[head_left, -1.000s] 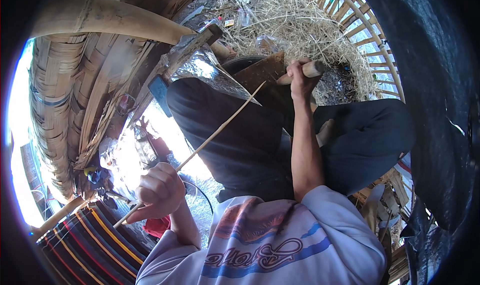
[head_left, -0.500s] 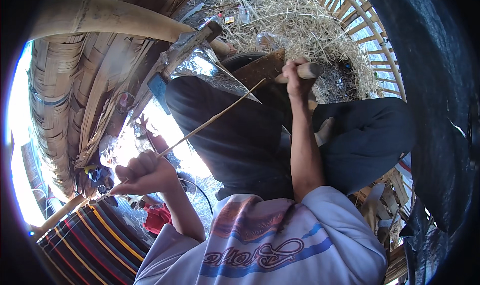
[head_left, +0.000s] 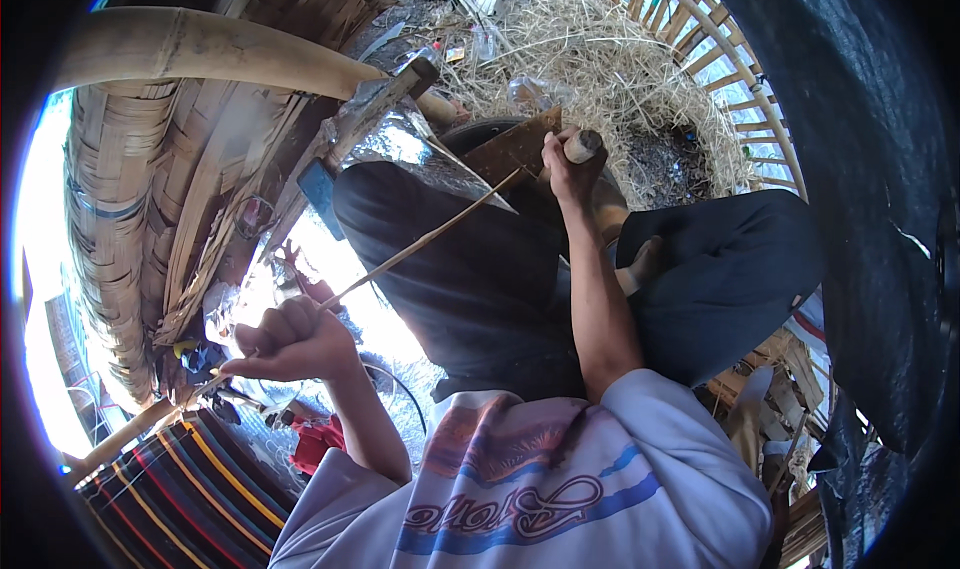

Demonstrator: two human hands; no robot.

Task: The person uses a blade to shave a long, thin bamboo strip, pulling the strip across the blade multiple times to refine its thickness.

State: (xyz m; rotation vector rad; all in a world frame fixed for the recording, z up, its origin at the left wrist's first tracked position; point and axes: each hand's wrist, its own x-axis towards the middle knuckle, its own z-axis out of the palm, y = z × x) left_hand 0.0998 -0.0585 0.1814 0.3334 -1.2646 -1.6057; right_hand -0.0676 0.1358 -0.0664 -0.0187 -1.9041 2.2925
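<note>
The left hand [head_left: 295, 339] is curled into a fist around the near end of a thin bamboo strip [head_left: 420, 247], thumb laid over the fingers, held out above the left knee. The strip runs straight up and to the right across the dark trousers [head_left: 480, 279] to the blade of a knife [head_left: 515, 147], where its far end meets the edge. The right hand [head_left: 562, 164] is clenched round the knife's pale wooden handle [head_left: 583, 146], knuckles up, with the broad brown blade pointing left toward the strip (whether the blade has bitten into the strip or only touches it cannot be made out). The person sits cross-legged, in a white shirt [head_left: 540, 489] with blue and red print, the right forearm reaching straight out from the chest. Beyond the knife lies a heap of dry straw [head_left: 600, 59], ringed on the right by a fence of bamboo slats [head_left: 745, 89]. At the upper left a thick bamboo pole [head_left: 210, 49] crosses over woven bamboo work [head_left: 130, 219], and a hammer-like tool [head_left: 365, 119] with a wooden shaft lies slantwise just beyond the left knee. A striped cloth [head_left: 180, 489] in dark, yellow and red shows at the lower left corner.
</note>
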